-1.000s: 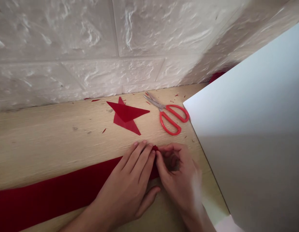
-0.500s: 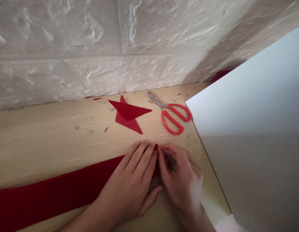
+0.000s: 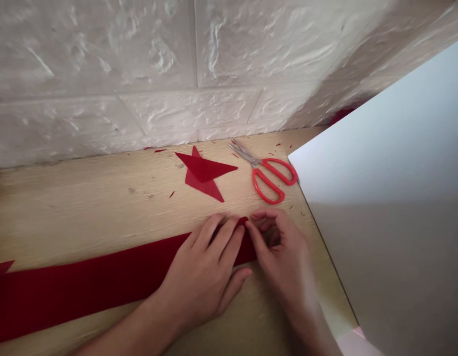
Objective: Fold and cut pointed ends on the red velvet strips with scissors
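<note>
A long dark red strip (image 3: 84, 282) runs along the lower left of the frame across a light wooden tabletop (image 3: 103, 198), its end raised at lower centre. The left hand (image 3: 202, 267) rests on it, fingers close together and lying flat. The right hand (image 3: 280, 247) curls at the raised end, with thumb and fingertips pinched on it. Above lie a folded red paper star (image 3: 202, 173) and red-handled scissors (image 3: 268, 175), beside a white board (image 3: 380, 188).
</note>
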Motion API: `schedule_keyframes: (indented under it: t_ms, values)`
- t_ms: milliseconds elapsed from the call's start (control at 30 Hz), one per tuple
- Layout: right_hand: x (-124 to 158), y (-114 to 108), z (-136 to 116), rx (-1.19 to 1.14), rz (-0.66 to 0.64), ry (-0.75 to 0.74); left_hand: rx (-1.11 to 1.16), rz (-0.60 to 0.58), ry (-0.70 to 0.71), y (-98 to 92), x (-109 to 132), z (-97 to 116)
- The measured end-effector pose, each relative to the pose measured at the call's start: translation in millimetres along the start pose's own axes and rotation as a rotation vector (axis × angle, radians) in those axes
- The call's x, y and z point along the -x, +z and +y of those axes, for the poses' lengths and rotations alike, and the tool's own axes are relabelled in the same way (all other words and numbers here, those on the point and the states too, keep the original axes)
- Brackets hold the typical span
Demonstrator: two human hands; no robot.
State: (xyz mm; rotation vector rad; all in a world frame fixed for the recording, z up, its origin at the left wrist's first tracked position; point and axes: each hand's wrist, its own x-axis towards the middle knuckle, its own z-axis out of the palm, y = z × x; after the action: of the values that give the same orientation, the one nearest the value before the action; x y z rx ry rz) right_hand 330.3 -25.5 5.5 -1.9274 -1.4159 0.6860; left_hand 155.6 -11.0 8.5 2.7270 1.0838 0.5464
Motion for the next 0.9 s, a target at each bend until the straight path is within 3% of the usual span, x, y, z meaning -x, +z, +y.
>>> schedule_keyframes:
  t_ms: [100,200,267,333,433,567,700,767,900]
  values:
    - [3.1,2.1,2.7,-0.004,0.017,-0.035,-0.048,-0.091,-0.164,-13.9,-9.9,-3.8]
    - [4.7,3.3,3.1,-0.033,0.028,-0.052,-0.021,-0.324,-0.336,-25.6,-24.1,-8.4]
    - [5.3,2.5,2.6,-0.055,0.036,-0.052,0.058,-0.446,-0.41,-29.7,-31.8,-11.2]
    - [6.2,0.7,2.4,-0.07,0.044,-0.044,0.139,-0.485,-0.435,-30.4,-35.0,-14.2]
    - [8.3,-3.1,3.8,-0.066,0.053,-0.08,0.235,-0.47,-0.418,-27.7,-31.2,-19.2]
    - [10.7,-9.1,3.0,-0.036,0.044,-0.243,0.271,-0.338,-0.342,-30.7,-23.5,-21.9]
    - [7.1,-17.0,-11.5,-0.155,-0.09,-0.336,0.428,-0.31,-0.412,-50.4,-26.2,-20.2]
    - [1.6,-20.7,-23.3,-0.246,-0.098,-0.335,0.507,-0.298,-0.446,-62.6,-28.3,-20.6]
    - [-14.0,-26.0,-47.8,-0.446,-0.099,-0.361,0.576,-0.138,-0.453,-81.1,-27.1,-26.4]
